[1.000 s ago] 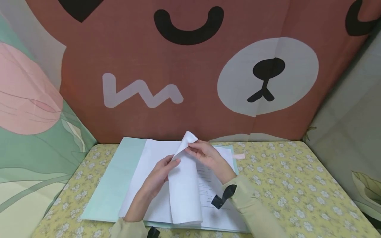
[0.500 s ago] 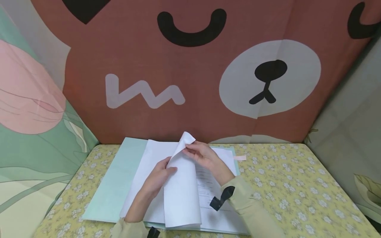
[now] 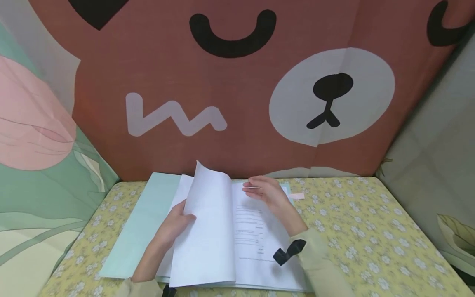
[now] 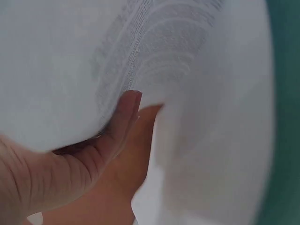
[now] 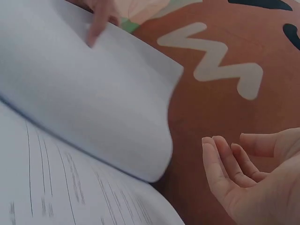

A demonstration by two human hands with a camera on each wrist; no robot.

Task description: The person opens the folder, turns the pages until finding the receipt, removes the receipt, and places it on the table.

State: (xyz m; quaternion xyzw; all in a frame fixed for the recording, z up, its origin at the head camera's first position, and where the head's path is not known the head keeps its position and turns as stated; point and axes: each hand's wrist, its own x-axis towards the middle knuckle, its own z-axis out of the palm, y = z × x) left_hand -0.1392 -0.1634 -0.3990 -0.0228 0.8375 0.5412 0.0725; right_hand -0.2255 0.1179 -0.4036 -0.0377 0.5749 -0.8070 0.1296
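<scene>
A pale green folder (image 3: 142, 231) lies spread on the table with white printed sheets inside. My left hand (image 3: 172, 225) pinches the left edge of a lifted sheet (image 3: 208, 231), thumb on the near face and fingers behind it. The sheet curves up from the middle of the folder, its blank side facing me. In the left wrist view, printing shows behind the thumb (image 4: 126, 108). My right hand (image 3: 272, 198) hovers above the printed page (image 3: 252, 231) on the right, holding nothing, its fingers loosely bent. In the right wrist view, that hand (image 5: 253, 173) is apart from the sheet.
A pink tab (image 3: 297, 196) sticks out past the folder's right edge. The table (image 3: 356, 243) has a yellow flowered cover. Behind it hangs a brown bear-print cloth (image 3: 245, 144), and printed cloths close off both sides. Dark straps (image 3: 289, 252) sit at the wrists.
My left hand has carried the sheet leftward, so more of the right printed page shows. My right hand has let go of the sheet's top corner and moved to the right.
</scene>
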